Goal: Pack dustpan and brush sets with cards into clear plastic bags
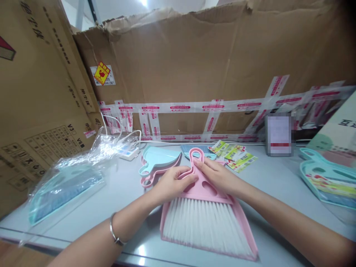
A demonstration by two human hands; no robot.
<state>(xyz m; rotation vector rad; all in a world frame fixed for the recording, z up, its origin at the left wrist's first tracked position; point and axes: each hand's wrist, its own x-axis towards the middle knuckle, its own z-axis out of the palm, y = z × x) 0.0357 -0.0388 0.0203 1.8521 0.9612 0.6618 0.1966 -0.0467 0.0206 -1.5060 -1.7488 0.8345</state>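
A pink hand broom with white bristles lies nested in a pink dustpan, bristles toward me and the looped handles stacked at the far end. My left hand is closed around the left side of the neck, its thumb on top of the broom. From the right, my right hand grips the same neck just below the handle loop, thumb on the pink plastic. The undersides of the handles and some fingertips are hidden.
Behind my left hand lie a light blue dustpan and a pink dustpan beneath it. Green printed cards lie at the back. A plastic-wrapped blue set is left, another blue set right. Cardboard walls the rear; a device stands there.
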